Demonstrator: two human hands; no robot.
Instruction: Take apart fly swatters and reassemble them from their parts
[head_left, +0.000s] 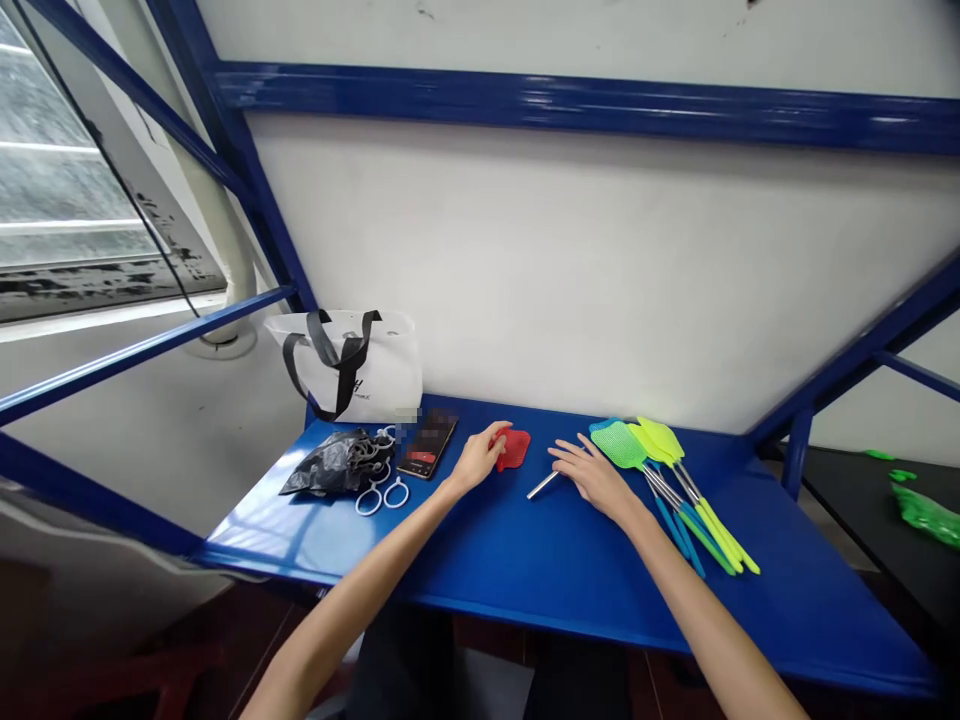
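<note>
My left hand [478, 458] is closed at the left edge of a small red fly swatter head [514, 449], with thumb and fingers pinching it. Over the middle of the blue table, my right hand [592, 472] has its fingers stretched out. A short silver metal rod [543, 486] pokes out from beneath that hand; its other end is hidden. Just right of it lies a pile of fly swatters with metal shafts: a green swatter head [619, 443] and a yellow swatter head [660, 438] show, and blue handles [679, 535] stick out toward me.
On the left lie a black plastic bag [326, 465], white rings [396, 491] and a phone [429, 445]. Behind them a white tote bag [386, 365] with black handles leans on the wall. Blue metal frame bars [525, 100] surround the table [480, 560].
</note>
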